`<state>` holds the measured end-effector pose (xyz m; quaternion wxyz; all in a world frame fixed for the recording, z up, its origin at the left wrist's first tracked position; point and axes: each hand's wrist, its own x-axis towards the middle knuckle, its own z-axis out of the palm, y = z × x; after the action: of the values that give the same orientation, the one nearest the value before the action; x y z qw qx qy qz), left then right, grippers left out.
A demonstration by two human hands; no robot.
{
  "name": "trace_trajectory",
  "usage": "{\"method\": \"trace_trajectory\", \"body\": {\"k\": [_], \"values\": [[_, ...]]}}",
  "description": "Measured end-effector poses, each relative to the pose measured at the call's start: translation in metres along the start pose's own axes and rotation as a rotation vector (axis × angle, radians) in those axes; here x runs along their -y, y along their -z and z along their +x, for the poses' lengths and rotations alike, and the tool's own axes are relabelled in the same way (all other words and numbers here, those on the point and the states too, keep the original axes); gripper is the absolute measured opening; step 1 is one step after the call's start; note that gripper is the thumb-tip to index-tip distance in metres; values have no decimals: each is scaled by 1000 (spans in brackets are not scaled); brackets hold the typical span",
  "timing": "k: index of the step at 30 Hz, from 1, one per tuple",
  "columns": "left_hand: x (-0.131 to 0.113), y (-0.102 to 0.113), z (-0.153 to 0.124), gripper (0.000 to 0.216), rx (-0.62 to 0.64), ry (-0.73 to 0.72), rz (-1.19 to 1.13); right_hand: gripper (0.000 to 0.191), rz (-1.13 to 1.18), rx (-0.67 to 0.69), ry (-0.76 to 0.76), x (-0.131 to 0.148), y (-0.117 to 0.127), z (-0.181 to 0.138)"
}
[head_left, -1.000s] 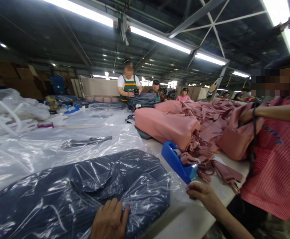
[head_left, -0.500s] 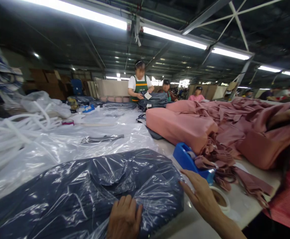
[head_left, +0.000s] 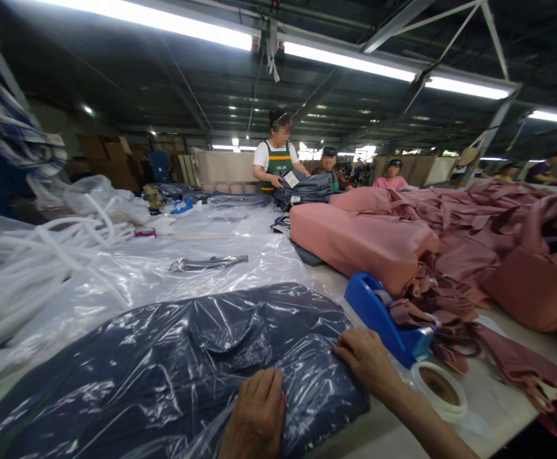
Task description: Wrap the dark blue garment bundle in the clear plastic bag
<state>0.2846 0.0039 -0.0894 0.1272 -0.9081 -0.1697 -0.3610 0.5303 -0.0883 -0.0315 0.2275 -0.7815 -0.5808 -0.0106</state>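
- Head view: the left hand lies flat with its palm down on the navy garment in a clear plastic bag; the fingers are open and do not grip anything.
- The right hand rests on the right edge of the same bag, fingers slightly bent and pressing the plastic, not closed around it.
- The bagged navy garment lies on the near part of the surface, directly in front of the person, and fills the lower left of the view.
- Just to the right of the right hand stands a blue tape dispenser, and a roll of clear tape lies flat near it.
- Behind the dispenser is a big heap of pink fabric, with pink straps hanging over the dispenser.
- Sheets of clear plastic film cover the middle of the surface, and white cords lie at the left.
- At the far end a co-worker in a green apron holds a stack of dark folded garments.
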Motion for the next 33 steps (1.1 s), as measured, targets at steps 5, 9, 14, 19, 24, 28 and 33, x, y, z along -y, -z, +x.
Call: {"method": "trace_trajectory", "body": {"k": [5,9,14,19,24,28,33], "values": [[2,13,16,40,44,-238,10,11,-34,-83,-2,1,-12,-7],[1,16,22,44,86,-281,77,10,-72,-154,0,4,-14,-10],[7,2,14,45,29,-266,43,7,-115,-297,-47,-2,-8,-14],[11,-4,11,48,-38,-293,40,36,-133,-530,-217,-54,23,-30],[10,-2,13,44,-49,-311,114,49,-158,-594,-449,-108,53,-43],[14,-22,5,52,-141,-316,68,60,-201,-534,-506,-105,60,-36],[26,-43,-6,52,-120,-382,111,64,-268,-356,-500,-81,64,-9]]}}
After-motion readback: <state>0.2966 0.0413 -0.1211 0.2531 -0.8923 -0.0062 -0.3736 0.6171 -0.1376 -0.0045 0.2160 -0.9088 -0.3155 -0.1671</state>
